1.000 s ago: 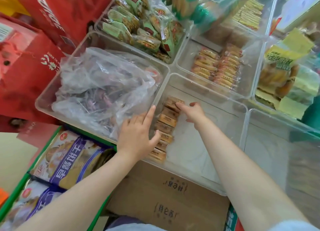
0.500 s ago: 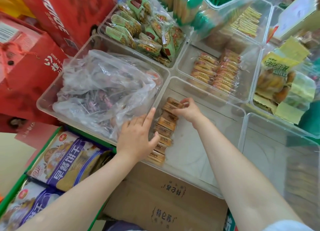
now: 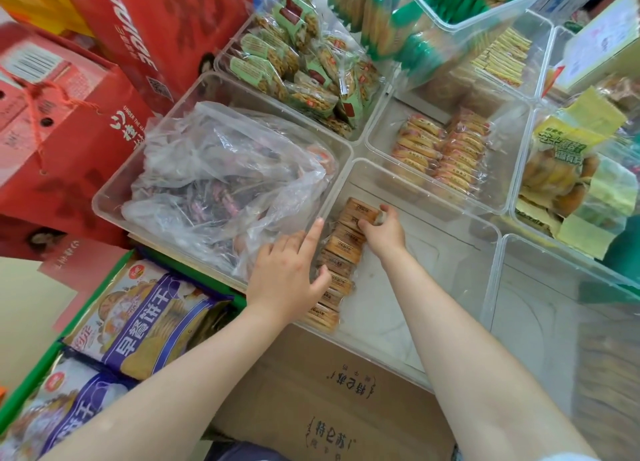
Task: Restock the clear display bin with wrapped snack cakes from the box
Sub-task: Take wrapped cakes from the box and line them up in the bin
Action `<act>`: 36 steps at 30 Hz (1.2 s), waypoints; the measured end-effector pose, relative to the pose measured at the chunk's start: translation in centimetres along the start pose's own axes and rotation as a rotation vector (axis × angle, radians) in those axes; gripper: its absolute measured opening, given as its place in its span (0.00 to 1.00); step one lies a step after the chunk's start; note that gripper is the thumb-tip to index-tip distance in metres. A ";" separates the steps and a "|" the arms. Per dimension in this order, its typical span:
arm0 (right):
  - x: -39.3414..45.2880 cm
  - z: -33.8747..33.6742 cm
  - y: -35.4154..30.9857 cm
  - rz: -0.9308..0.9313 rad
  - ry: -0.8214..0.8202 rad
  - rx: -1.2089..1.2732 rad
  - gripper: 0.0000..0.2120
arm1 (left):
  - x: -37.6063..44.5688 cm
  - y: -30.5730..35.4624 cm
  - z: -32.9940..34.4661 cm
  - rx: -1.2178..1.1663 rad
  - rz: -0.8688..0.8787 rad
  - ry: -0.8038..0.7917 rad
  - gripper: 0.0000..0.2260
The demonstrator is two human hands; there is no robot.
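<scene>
While the left hand lay flat, fingers straight, the right hand pinched a snack cake in the clear bin; likely light, soft, slippery wrap, best held by its sides.

Red gift boxes are stacked up on the left, one tied with a red cord, and soft, even light falls over the whole crowded display. Neighbouring clear tubs hold a crumpled plastic bag, green-labelled pastries and orange-wrapped biscuits. Purple biscuit packs lie in a green-edged tray at lower left.
</scene>
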State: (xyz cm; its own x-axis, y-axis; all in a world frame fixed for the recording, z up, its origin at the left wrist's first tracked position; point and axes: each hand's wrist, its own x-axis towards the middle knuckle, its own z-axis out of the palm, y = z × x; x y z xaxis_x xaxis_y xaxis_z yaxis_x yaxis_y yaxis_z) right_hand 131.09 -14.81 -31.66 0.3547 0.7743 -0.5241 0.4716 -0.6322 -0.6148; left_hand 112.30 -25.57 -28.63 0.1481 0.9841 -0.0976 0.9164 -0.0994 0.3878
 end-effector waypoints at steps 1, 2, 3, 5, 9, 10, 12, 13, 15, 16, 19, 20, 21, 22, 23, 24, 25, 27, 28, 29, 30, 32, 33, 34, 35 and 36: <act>-0.3 0.1 0.0 0.056 0.029 0.011 0.31 | 0.0 0.0 0.0 -0.001 -0.001 -0.003 0.35; -0.6 0.3 0.0 0.108 0.041 0.005 0.31 | -0.1 0.0 -0.1 0.001 -0.002 -0.005 0.35; -1.0 0.6 0.0 0.145 0.012 -0.004 0.31 | -0.1 0.1 -0.1 0.003 -0.002 -0.009 0.35; -1.7 1.2 -0.1 0.150 -0.106 0.003 0.28 | 0.0 0.1 -0.2 -0.001 -0.001 -0.020 0.35; -3.9 0.2 -0.5 0.137 -0.127 -0.008 0.23 | -0.1 0.1 -0.4 0.006 0.001 -0.036 0.35; -4.7 -0.3 -0.5 0.143 -0.111 -0.018 0.26 | -0.1 0.1 -0.5 0.012 -0.001 -0.045 0.34; -7.1 -1.5 -0.3 0.098 -0.093 -0.027 0.28 | -0.1 0.2 -0.6 0.017 -0.005 -0.052 0.34; -8.4 -2.0 0.0 0.057 -0.087 -0.022 0.26 | -0.1 0.2 -0.5 0.013 -0.004 -0.045 0.34; -11.1 -3.2 1.1 -0.018 -0.078 -0.009 0.16 | -0.2 0.2 -0.7 0.011 0.017 -0.039 0.34; -12.5 -4.0 1.7 -0.042 -0.083 0.004 0.11 | -0.2 0.1 -0.8 0.015 0.027 -0.047 0.33; -17.2 -6.7 3.6 -0.102 -0.112 0.044 0.10 | -0.8 0.2 -1.4 0.024 0.013 -0.117 0.32; -18.7 -7.8 4.3 -0.126 -0.100 0.061 0.11 | -1.5 0.7 -1.8 0.031 0.014 -0.116 0.31; -20.2 -9.0 5.1 -0.148 -0.080 0.086 0.11 | -2.4 1.7 -2.2 0.021 0.030 -0.098 0.29; -21.7 -10.2 5.9 -0.167 -0.054 0.116 0.11 | -3.7 3.1 -2.7 -0.009 0.058 -0.079 0.26; -23.2 -11.4 6.8 -0.184 -0.025 0.139 0.11 | -5.2 4.9 -3.2 -0.054 0.100 -0.073 0.24; -24.6 -12.7 7.7 -0.203 0.010 0.158 0.11 | -6.9 7.0 -3.6 -0.110 0.142 -0.096 0.21; -26.1 -14.0 8.6 -0.222 0.047 0.173 0.11 | -8.7 9.3 -4.0 -0.164 0.186 -0.155 0.18; -29.0 -16.9 10.6 -0.256 0.128 0.204 0.11 | -12.3 13.9 -4.1 -0.214 0.279 -0.327 0.12; -30.4 -18.5 11.7 -0.274 0.167 0.219 0.11 | -14.1 16.3 -4.0 -0.232 0.322 -0.395 0.11; -31.9 -20.2 13.0 -0.291 0.207 0.235 0.10 | -15.9 18.6 -3.8 -0.256 0.358 -0.442 0.10; -33.4 -21.9 14.3 -0.302 0.249 0.254 0.10 | -17.7 21.0 -3.6 -0.283 0.387 -0.479 0.10; -36.2 -25.6 17.6 -0.308 0.344 0.277 0.10 | -21.2 25.7 -2.7 -0.326 0.450 -0.521 0.09; -37.6 -27.5 19.6 -0.309 0.393 0.278 0.10 | -23.0 28.2 -2.1 -0.353 0.482 -0.528 0.09; -38.9 -29.3 21.7 -0.307 0.444 0.277 0.10 | -24.8 30.6 -1.3 -0.390 0.509 -0.529 0.09; -40.1 -31.0 24.0 -0.296 0.495 0.271 0.10 | -26.6 32.9 -0.4 -0.433 0.527 -0.531 0.09; -41.1 -32.6 26.3 -0.276 0.537 0.257 0.10 | -28.3 35.0 0.7 -0.478 0.524 -0.544 0.11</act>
State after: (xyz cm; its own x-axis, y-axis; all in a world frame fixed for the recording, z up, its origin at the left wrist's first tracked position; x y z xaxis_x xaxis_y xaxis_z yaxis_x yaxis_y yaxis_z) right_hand 155.27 -62.33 -7.10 0.6337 0.7736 -0.0005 0.4186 -0.3434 -0.8407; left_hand 140.43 -57.00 -12.89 0.7715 0.6117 -0.1748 0.4468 -0.3255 0.8333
